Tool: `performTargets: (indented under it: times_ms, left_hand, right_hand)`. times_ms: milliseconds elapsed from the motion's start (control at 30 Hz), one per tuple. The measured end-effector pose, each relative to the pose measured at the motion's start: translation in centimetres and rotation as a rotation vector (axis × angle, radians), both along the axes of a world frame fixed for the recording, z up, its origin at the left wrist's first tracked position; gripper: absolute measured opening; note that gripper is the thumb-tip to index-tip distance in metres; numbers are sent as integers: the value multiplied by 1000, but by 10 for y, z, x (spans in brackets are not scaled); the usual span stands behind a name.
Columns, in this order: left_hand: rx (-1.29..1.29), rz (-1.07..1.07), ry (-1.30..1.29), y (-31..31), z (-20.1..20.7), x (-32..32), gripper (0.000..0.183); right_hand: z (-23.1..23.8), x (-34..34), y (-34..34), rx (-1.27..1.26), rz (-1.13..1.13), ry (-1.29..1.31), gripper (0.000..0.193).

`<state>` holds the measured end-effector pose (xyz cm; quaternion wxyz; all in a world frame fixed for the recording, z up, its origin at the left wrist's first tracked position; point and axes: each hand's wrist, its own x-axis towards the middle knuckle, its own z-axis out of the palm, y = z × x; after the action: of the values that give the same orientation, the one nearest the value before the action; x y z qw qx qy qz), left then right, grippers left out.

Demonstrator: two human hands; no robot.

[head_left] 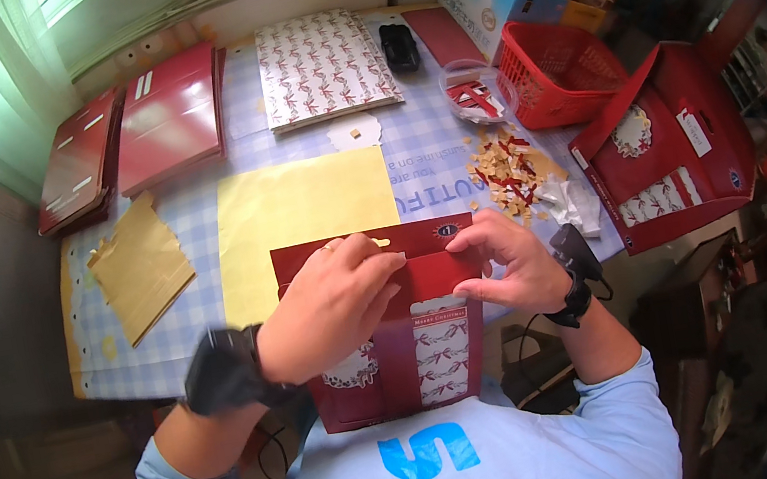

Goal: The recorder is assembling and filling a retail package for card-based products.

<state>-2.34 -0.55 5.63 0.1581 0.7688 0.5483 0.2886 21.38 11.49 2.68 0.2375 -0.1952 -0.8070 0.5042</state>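
A dark red flat gift box [396, 359] stands upright against my body at the table's near edge. Its front shows a bow-patterned white panel [445, 361] and a white floral label [352, 368]. My left hand [337, 293] lies across the upper left of the box, with its fingers bent together near the hang hole; a small white bit shows by the fingertips. Whatever they pinch is too small to name. At the upper right edge, my right hand [514, 263] is closed on the box, thumb in front. A yellow sheet [296, 203] lies just beyond it.
Stacks of dark red folders [165, 114] lie at the far left, near a torn brown paper [139, 265]. Patterned sheets [323, 62] and a black object [399, 47] lie at the back. Scraps [504, 169], a red basket [559, 73] and another red box [667, 146] occupy the right.
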Motion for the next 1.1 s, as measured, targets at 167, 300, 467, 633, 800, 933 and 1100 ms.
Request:
performTargets:
  times_ms: [167, 300, 467, 633, 800, 933, 1100]
  left_hand:
    - [-363, -41, -315, 37, 17, 2, 19]
    - [-547, -52, -289, 55, 21, 18, 11]
    - [-772, -27, -608, 60, 13, 21, 17]
    - [-807, -7, -598, 60, 8, 22, 16]
    - [-559, 56, -185, 44, 23, 14, 15]
    - [-521, 102, -131, 23, 26, -3, 18]
    - [-511, 130, -169, 16, 27, -6, 19]
  right_hand:
    - [9, -4, 1, 112, 59, -55, 46]
    - [4, -1, 1, 127, 39, 16, 46]
    - [1, 2, -2, 138, 49, 108, 46]
    - [0, 2, -5, 135, 44, 51, 44]
    - [-6, 7, -4, 196, 20, 87, 39]
    - [-1, 8, -9, 173, 16, 41, 38]
    - [3, -10, -15, -32, 88, 123, 37]
